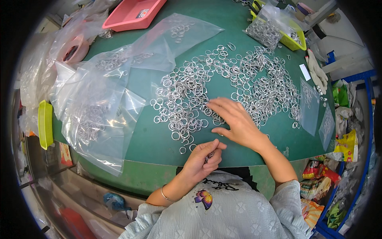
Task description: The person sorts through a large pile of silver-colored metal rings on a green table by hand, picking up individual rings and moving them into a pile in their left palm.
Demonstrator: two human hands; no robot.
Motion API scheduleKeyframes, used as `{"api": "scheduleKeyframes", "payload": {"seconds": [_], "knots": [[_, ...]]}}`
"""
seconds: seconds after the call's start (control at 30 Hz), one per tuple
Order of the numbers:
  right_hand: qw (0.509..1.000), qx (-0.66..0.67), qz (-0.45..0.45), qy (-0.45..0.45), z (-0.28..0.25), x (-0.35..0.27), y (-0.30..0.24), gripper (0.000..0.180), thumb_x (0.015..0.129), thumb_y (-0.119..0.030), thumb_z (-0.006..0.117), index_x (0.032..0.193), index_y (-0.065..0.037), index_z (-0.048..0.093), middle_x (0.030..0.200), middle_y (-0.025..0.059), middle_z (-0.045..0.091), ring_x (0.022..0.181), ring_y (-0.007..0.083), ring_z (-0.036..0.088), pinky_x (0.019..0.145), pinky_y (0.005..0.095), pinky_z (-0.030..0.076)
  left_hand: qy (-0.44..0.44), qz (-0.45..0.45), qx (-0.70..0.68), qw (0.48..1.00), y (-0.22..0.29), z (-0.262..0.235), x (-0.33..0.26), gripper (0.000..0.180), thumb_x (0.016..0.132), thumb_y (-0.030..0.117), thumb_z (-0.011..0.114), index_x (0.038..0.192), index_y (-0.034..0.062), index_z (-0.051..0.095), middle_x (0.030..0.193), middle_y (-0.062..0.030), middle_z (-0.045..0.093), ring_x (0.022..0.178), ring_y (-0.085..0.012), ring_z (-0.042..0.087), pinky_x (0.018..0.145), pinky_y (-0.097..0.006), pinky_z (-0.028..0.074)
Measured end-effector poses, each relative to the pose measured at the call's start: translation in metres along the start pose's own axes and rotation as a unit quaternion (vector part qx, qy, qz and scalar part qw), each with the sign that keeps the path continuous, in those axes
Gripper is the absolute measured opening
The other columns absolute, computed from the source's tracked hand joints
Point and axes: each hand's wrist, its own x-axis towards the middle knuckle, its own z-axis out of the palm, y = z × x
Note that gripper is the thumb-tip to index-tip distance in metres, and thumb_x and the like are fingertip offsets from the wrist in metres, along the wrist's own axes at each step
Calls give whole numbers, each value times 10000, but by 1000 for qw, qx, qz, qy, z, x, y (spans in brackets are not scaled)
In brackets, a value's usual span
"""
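Note:
Loose silver metal rings (185, 89) lie in a wide pile across the green tabletop, with another heap (270, 91) spreading to the right. My right hand (238, 124) reaches over the pile's near edge, fingers stretched out and touching rings there; the thumb is apart from them. Close to the table's front edge, my left hand (203, 158) is closed, with some metal rings (209, 156) showing between its curled fingers. How many it holds is hidden.
Clear plastic bags (99, 91) with rings inside cover the table's left side. A pink tray (135, 15) stands at the far left, a yellow-green basket (292, 38) at the far right. A white glove (316, 71) and small bags (309, 103) lie along the right edge.

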Motion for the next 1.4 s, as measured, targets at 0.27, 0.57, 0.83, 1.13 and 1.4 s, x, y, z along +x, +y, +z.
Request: {"api": "scheduleKeyframes", "payload": {"seconds": [0.27,0.57,0.83,1.13,1.4], "knots": [[994,-74,73,22,-28,-22,23,139,746,-21,658,880,-33,621,824,95,595,808,287,554,758,377,434,44,32,122,991,3,6,-7,327,974,181,468,1232,-11,526,747,-61,568,523,-92,437,452,-209,340],[924,290,225,104,-30,-16,12,211,816,65,603,1016,0,616,847,29,599,839,113,567,768,259,459,27,30,124,991,2,4,-9,367,921,54,508,1280,-18,485,1022,-128,633,575,-92,490,493,-199,385],[880,366,252,167,-24,-31,21,222,823,71,599,1033,1,619,906,35,610,834,109,583,760,235,461,79,26,125,989,1,11,-8,366,917,37,503,1275,-35,483,1054,-147,636,568,-98,492,517,-198,400],[977,-163,137,10,-23,-31,11,262,704,-122,736,929,-49,623,971,69,552,930,257,489,819,375,354,46,35,147,987,0,7,-6,323,948,88,493,1260,8,511,1053,-125,632,521,-60,415,462,-178,336],[978,-165,121,35,-16,-19,6,240,734,-77,694,957,-32,617,1017,83,549,989,258,499,854,389,353,61,24,148,987,1,12,-8,296,945,78,484,1225,-13,522,923,-98,603,491,-46,353,433,-172,291]]}}
